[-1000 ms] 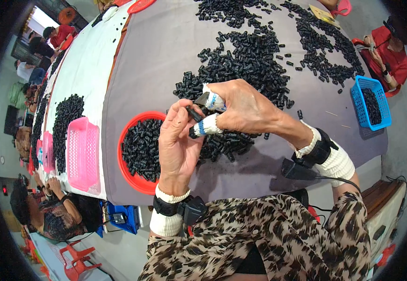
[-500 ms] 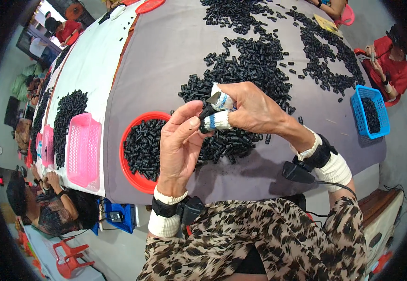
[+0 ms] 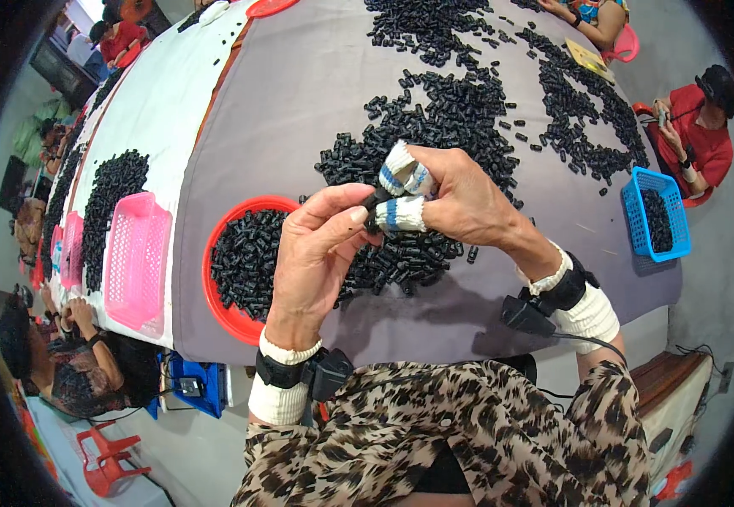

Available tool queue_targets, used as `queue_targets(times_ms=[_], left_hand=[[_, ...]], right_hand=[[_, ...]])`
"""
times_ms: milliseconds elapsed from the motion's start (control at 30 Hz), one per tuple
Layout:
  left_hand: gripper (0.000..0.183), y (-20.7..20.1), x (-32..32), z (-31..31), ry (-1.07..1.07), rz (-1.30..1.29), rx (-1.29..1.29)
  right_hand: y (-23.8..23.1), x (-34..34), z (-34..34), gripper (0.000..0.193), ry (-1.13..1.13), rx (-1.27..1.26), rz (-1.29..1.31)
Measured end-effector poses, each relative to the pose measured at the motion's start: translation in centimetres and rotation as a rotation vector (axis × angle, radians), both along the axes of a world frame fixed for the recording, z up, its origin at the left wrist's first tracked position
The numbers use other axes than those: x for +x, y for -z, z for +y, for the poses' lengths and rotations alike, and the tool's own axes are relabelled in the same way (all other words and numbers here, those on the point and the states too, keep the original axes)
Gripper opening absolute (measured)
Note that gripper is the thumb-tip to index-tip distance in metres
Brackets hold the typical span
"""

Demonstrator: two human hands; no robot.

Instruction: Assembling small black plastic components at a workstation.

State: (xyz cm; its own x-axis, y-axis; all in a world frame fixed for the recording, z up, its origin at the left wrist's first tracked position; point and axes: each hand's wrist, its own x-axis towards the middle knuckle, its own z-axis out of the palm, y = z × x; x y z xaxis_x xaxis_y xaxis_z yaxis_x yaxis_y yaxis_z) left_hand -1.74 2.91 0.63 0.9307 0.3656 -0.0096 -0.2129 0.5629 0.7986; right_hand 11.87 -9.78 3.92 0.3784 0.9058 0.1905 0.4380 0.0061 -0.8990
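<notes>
Over the table's near side, my left hand [image 3: 309,262] pinches a small black cylindrical piece [image 3: 375,201] between thumb and fingertips. My right hand [image 3: 481,203] meets it from the other side, its thumb and index finger ending in white knit covers [image 3: 401,214] with blue stripes. These covered fingertips close on the same piece, which they partly hide. Behind and below both hands spreads a heap of similar black pieces [image 3: 451,118]. To the left of my left hand stands a round red basin [image 3: 215,291] filled with more of them.
A pink basket [image 3: 137,262] sits on the white cloth at left, and a blue basket [image 3: 658,215] holding black pieces is at the table's right edge. Co-workers sit around, one in a red shirt [image 3: 696,135] at right. A cable runs from my right wrist strap [image 3: 565,283].
The view has shifted slightly. My right hand has turned a little, and the cover on its upper finger now shows its blue stripe and curved shape. Both hands stay together at the black piece.
</notes>
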Motion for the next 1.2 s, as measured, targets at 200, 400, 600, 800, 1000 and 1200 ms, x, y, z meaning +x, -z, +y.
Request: queue_targets(times_ms=[200, 400, 600, 800, 1000, 1200], left_hand=[[0.023, 0.3, 0.0, 0.1, 0.014, -0.050, -0.071], [0.027, -0.9, 0.1, -0.5, 0.067, -0.049, -0.107], [0.025, 0.2, 0.0, 0.1, 0.135, -0.095, -0.106], [0.023, 0.9, 0.2, 0.4, 0.071, -0.102, -0.211], [0.021, 0.9, 0.4, -0.2, -0.003, -0.056, -0.246], [0.019, 1.3, 0.5, -0.1, -0.003, -0.067, -0.260]], right_hand=[[0.5, 0.2, 0.3, 0.020, -0.019, 0.028, 0.108], [0.8, 0.5, 0.3, 0.021, -0.037, 0.005, 0.085], [0.8, 0.5, 0.4, 0.024, -0.029, -0.034, 0.073], [0.0, 0.3, 0.2, 0.029, -0.072, -0.100, 0.033], [0.2, -0.1, 1.0, 0.039, -0.063, -0.145, -0.047], [0.5, 0.1, 1.3, 0.040, -0.067, -0.156, -0.084]])
